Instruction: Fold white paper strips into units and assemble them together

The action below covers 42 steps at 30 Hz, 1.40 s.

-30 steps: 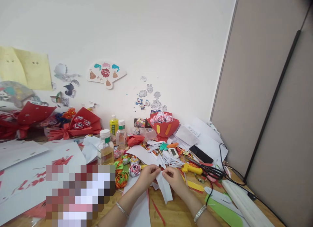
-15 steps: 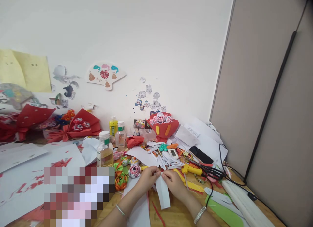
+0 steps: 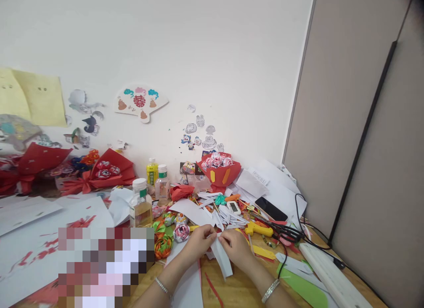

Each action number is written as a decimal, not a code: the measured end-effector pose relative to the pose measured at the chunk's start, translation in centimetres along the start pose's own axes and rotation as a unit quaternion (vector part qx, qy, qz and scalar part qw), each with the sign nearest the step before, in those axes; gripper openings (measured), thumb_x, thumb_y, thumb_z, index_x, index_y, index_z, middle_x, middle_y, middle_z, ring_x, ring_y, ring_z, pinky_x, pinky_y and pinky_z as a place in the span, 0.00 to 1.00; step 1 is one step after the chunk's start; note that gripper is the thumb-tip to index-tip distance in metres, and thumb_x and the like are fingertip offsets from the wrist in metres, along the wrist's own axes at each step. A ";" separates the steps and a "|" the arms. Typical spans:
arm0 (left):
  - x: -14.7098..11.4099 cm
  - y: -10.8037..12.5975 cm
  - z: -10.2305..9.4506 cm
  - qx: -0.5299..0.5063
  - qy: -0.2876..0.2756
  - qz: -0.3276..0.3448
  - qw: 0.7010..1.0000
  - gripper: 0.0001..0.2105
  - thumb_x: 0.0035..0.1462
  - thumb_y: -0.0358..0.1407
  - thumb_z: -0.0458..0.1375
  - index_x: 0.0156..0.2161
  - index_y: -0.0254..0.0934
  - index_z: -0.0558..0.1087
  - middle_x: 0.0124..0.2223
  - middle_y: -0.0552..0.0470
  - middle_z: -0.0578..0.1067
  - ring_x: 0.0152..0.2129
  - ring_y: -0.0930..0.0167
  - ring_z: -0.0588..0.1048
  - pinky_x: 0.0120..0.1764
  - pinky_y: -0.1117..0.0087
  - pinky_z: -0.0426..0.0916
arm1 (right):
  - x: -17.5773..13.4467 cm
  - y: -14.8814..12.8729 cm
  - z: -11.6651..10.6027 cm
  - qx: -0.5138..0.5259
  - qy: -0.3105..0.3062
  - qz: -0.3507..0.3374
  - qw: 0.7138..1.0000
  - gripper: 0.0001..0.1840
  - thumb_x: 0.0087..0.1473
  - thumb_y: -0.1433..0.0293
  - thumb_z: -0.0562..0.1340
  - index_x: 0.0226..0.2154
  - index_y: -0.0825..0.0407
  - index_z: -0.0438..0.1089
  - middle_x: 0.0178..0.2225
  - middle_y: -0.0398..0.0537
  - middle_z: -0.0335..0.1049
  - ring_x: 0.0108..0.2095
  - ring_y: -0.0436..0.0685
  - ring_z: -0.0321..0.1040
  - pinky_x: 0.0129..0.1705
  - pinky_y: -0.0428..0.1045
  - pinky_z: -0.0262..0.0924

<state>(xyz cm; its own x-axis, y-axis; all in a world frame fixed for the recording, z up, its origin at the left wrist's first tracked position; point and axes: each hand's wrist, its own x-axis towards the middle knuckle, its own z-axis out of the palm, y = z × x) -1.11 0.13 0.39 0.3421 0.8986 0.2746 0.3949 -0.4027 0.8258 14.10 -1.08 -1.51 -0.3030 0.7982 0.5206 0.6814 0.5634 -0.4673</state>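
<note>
A white paper strip (image 3: pixel 222 258) with a lengthwise crease hangs between my two hands above the wooden table. My left hand (image 3: pixel 200 242) pinches its upper left edge with thumb and forefinger. On the other side, my right hand (image 3: pixel 233 244) grips the upper right edge the same way. The strip's lower end is free and slants toward the right. Close to my left hand lie folded paper flowers, one pink and white (image 3: pixel 181 232) and one orange and green (image 3: pixel 163 246). A yellow glue gun (image 3: pixel 259 229) lies just beyond my right hand.
White paper strips (image 3: pixel 228 218) are heaped behind my hands, near a white timer (image 3: pixel 233 207) and a phone (image 3: pixel 271 209). Bottles (image 3: pixel 141 206) stand at left. Black cables (image 3: pixel 287 233) and a power strip (image 3: pixel 334 272) lie at right. A red-wrapped bouquet (image 3: pixel 220 171) stands by the wall.
The paper strip has tilted, its lower end swinging slightly right and up, and its crease shows more. Both hands keep their pinch in nearly the same place. The view has shifted slightly.
</note>
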 end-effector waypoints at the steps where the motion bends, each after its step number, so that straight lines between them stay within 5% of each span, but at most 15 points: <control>1: 0.0 -0.1 0.0 -0.001 -0.008 0.006 1.000 0.09 0.46 0.37 0.48 0.23 0.35 0.65 0.20 0.58 0.64 0.19 0.75 0.63 0.23 0.76 0.57 | 0.0 0.0 -0.1 -0.018 0.001 -0.008 1.000 0.13 0.52 0.70 0.51 0.21 0.54 0.66 0.23 0.44 0.66 0.26 0.50 0.59 0.28 0.44 0.47; 9: 0.3 -0.9 -0.1 0.049 0.011 -0.017 0.999 0.09 0.47 0.37 0.48 0.21 0.35 0.64 0.17 0.60 0.63 0.15 0.76 0.61 0.20 0.77 0.54 | 0.1 0.0 -0.1 -0.033 0.022 0.003 0.999 0.11 0.52 0.72 0.51 0.25 0.53 0.66 0.25 0.44 0.67 0.28 0.51 0.61 0.29 0.44 0.48; 16: -0.2 -0.6 -0.3 0.207 -0.018 0.068 0.976 0.10 0.48 0.35 0.48 0.26 0.36 0.71 0.27 0.50 0.74 0.26 0.70 0.69 0.29 0.74 0.58 | 0.1 0.3 0.1 -0.168 0.010 -0.087 0.982 0.11 0.52 0.75 0.52 0.23 0.53 0.65 0.24 0.45 0.66 0.29 0.52 0.59 0.30 0.45 0.48; 22: 0.0 -0.5 -0.2 0.243 -0.009 0.059 0.968 0.12 0.49 0.35 0.46 0.25 0.37 0.72 0.28 0.48 0.75 0.26 0.69 0.70 0.29 0.73 0.57 | 0.2 -0.3 -0.1 -0.174 0.047 -0.119 0.976 0.09 0.52 0.75 0.53 0.26 0.52 0.66 0.27 0.45 0.64 0.32 0.53 0.57 0.32 0.46 0.51; 26: 0.4 -0.7 -0.4 0.161 0.071 0.031 0.984 0.11 0.48 0.36 0.47 0.22 0.36 0.70 0.23 0.51 0.73 0.23 0.70 0.69 0.27 0.74 0.58 | 0.1 -1.1 -0.9 -0.183 0.101 -0.111 0.972 0.11 0.52 0.75 0.51 0.35 0.50 0.66 0.32 0.47 0.63 0.34 0.55 0.57 0.33 0.48 0.51; 30: 1.1 -1.4 -0.5 -0.039 0.118 -0.061 0.990 0.12 0.43 0.43 0.51 0.22 0.35 0.66 0.17 0.56 0.68 0.14 0.73 0.68 0.20 0.74 0.60 | -0.1 -1.2 -0.9 -0.208 0.080 -0.144 0.964 0.15 0.51 0.77 0.51 0.39 0.50 0.66 0.26 0.47 0.64 0.29 0.55 0.57 0.29 0.48 0.49; 34: 1.5 -1.8 -0.2 -0.206 0.112 -0.122 0.965 0.15 0.37 0.46 0.56 0.26 0.36 0.63 0.15 0.60 0.67 0.12 0.74 0.69 0.18 0.74 0.64 | 0.0 -0.7 -0.3 -0.188 0.049 -0.167 0.967 0.17 0.50 0.78 0.50 0.42 0.51 0.64 0.26 0.47 0.66 0.28 0.54 0.58 0.29 0.47 0.49; 42: 0.9 -0.8 0.3 -0.284 0.032 -0.139 0.948 0.14 0.40 0.42 0.57 0.28 0.37 0.58 0.17 0.61 0.69 0.17 0.72 0.73 0.22 0.74 0.67 | 0.3 -0.6 -1.0 -0.077 0.076 -0.098 0.989 0.07 0.49 0.74 0.57 0.33 0.50 0.67 0.32 0.46 0.67 0.36 0.55 0.59 0.36 0.48 0.52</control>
<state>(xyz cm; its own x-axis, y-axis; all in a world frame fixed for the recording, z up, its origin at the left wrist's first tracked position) -0.89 1.21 -0.21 0.2316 0.9726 0.0213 -0.0670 -0.0059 0.9977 14.26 -1.41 -0.33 -0.3443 0.6291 0.6970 0.7160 0.6561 -0.2385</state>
